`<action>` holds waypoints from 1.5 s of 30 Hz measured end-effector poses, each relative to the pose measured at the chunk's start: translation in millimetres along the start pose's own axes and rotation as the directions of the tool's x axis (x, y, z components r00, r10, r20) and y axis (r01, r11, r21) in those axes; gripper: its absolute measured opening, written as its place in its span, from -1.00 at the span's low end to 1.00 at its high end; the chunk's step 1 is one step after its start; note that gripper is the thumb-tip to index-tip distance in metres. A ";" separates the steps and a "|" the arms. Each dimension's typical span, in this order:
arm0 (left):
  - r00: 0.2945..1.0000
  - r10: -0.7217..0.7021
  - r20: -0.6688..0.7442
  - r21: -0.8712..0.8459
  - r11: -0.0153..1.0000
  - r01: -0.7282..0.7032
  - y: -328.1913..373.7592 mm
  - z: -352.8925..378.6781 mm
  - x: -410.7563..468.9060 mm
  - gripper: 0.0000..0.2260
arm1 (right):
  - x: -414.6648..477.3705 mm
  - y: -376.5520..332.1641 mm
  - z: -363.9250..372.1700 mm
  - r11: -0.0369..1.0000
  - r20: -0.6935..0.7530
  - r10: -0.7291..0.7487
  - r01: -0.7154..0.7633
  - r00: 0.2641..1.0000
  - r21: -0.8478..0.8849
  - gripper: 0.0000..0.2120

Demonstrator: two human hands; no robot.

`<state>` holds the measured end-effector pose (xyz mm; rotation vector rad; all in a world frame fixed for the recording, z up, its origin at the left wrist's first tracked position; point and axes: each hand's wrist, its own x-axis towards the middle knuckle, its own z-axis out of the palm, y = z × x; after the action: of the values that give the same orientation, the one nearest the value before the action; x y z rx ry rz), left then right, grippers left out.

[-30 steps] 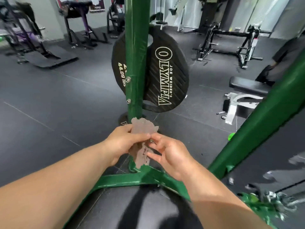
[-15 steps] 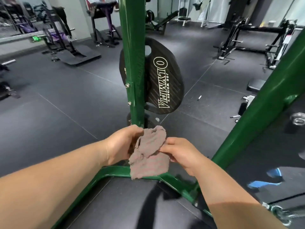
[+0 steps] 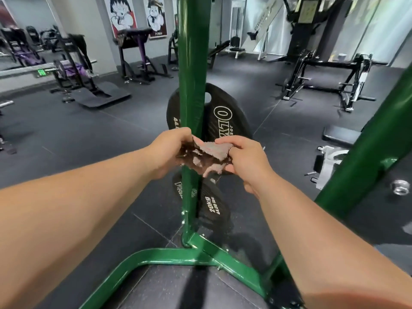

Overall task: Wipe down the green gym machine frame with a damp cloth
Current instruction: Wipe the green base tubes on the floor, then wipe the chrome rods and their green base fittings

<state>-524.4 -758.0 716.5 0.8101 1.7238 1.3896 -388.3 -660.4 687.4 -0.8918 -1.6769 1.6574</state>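
Observation:
A green upright post of the gym machine frame (image 3: 192, 63) rises in the middle of the view, joined at the floor to green base bars. A second green bar slants up at the right. A crumpled brownish-grey cloth (image 3: 209, 157) hangs in front of the post at mid height. My left hand (image 3: 170, 150) grips its left side. My right hand (image 3: 243, 157) pinches its right edge between thumb and fingers. The cloth is bunched between both hands and hides part of the post.
Two black weight plates (image 3: 225, 121) hang on pegs behind the post, the lower one marked 20KG. A white-legged bench (image 3: 334, 150) stands at the right. Other black and purple machines (image 3: 138, 54) line the far walls on the dark rubber floor.
Both hands have risen with the cloth from near the post's base to mid height. The cloth went from hanging spread to bunched between the hands. The view tilted upward.

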 end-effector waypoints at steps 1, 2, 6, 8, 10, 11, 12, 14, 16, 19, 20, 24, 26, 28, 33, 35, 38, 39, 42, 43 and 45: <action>1.000 -0.002 0.007 0.000 1.000 0.002 17.0 0.4 -1.3 -0.69 | 3.0 -16.4 -2.9 1.000 -0.016 -0.015 0.015 1.000 0.019 -0.53; 1.000 -0.002 0.002 0.053 0.999 0.001 25.5 0.9 0.1 -0.67 | 4.3 -25.5 -5.0 0.999 -0.015 -0.027 0.027 1.000 0.020 -0.55; 0.979 0.183 -0.092 0.328 0.934 -0.144 82.3 5.0 9.3 -0.61 | 21.3 -89.5 -28.7 0.996 0.028 -0.090 0.090 0.996 -0.013 -0.63; 0.965 0.240 -0.107 0.286 0.937 -0.202 117.0 13.9 12.1 -0.63 | 34.1 -128.6 -43.5 0.994 0.058 -0.107 0.107 0.993 0.001 -0.70; 0.952 0.298 -0.072 0.282 0.921 -0.267 146.5 28.0 8.1 -0.75 | 36.6 -163.0 -55.1 0.993 0.111 -0.112 0.107 0.988 0.046 -0.86; 0.938 0.344 -0.051 0.290 0.903 -0.316 160.0 38.9 8.4 -0.82 | 34.3 -179.7 -65.8 0.990 0.138 -0.139 0.134 0.981 0.042 -0.94; 0.922 0.386 -0.032 0.301 0.883 -0.360 168.8 46.1 10.4 -0.84 | 32.4 -188.9 -72.2 0.985 0.157 -0.171 0.172 0.973 0.004 -0.96; 0.907 0.419 0.040 0.291 0.863 -0.412 188.8 64.9 15.0 -0.79 | 28.7 -205.5 -94.1 0.960 0.139 -0.225 0.244 0.964 -0.138 -0.80; 0.915 0.372 0.159 0.228 0.888 -0.400 207.6 85.4 24.1 -0.78 | 22.6 -218.4 -121.2 0.932 0.076 -0.254 0.265 0.964 -0.248 -0.73; 0.873 0.256 0.415 0.231 0.899 -0.373 227.6 110.9 36.8 -0.81 | 10.1 -228.4 -159.6 0.907 -0.021 -0.268 0.245 0.963 -0.342 -0.75; 0.845 0.214 0.491 0.278 0.880 -0.385 230.3 116.1 40.8 -0.80 | 4.6 -230.2 -166.9 0.901 -0.031 -0.264 0.235 0.964 -0.364 -0.75; 0.684 0.131 0.718 0.385 0.743 -0.547 230.3 161.0 49.2 -0.80 | -34.5 -216.9 -189.5 0.865 -0.210 -0.277 0.148 0.938 -0.480 -0.77; 0.591 0.108 0.799 0.370 0.686 -0.626 225.4 182.7 48.8 -0.88 | -54.6 -206.4 -192.2 0.870 -0.296 -0.268 0.098 0.917 -0.484 -0.78; 0.485 0.095 0.869 0.334 0.611 -0.718 220.1 206.7 40.9 -0.86 | -83.0 -195.7 -196.6 0.877 -0.410 -0.266 0.043 0.872 -0.478 -0.80; 0.195 0.070 0.978 0.138 0.482 -0.865 193.4 274.2 -5.4 -0.91 | -180.1 -162.6 -211.7 0.910 -0.688 -0.177 -0.150 0.704 -0.388 -0.81; 0.059 0.054 0.997 0.024 0.497 -0.867 176.8 313.2 -49.4 -0.89 | -241.1 -146.8 -217.1 0.924 -0.803 -0.141 -0.214 0.579 -0.316 -0.81; -0.108 0.064 0.992 -0.125 0.518 -0.846 143.6 369.4 -132.7 -0.87 | -339.1 -122.1 -220.9 0.945 -0.924 -0.069 -0.271 0.377 -0.181 -0.82; -0.176 0.053 0.983 -0.177 0.525 -0.832 128.9 389.0 -167.8 -0.86 | -376.9 -111.4 -221.2 0.949 -0.953 -0.042 -0.288 0.300 -0.132 -0.82; -0.311 -0.016 0.950 -0.250 0.559 -0.791 97.3 432.1 -254.6 -0.80 | -468.3 -87.4 -220.1 0.957 -0.992 0.027 -0.290 0.125 -0.011 -0.81; -0.378 -0.049 0.925 -0.285 0.569 -0.771 83.7 450.9 -293.6 -0.78 | -508.8 -76.5 -219.4 0.952 -0.998 0.045 -0.306 0.046 0.029 -0.81; -0.469 -0.077 0.880 -0.341 0.584 -0.737 64.0 476.3 -351.3 -0.75 | -568.0 -60.3 -218.5 0.935 -0.994 0.091 -0.338 -0.064 0.108 -0.82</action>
<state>65.0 -806.8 784.3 2.3060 0.0748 -0.1008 118.8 -991.0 773.9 -1.9121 -0.5089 0.4256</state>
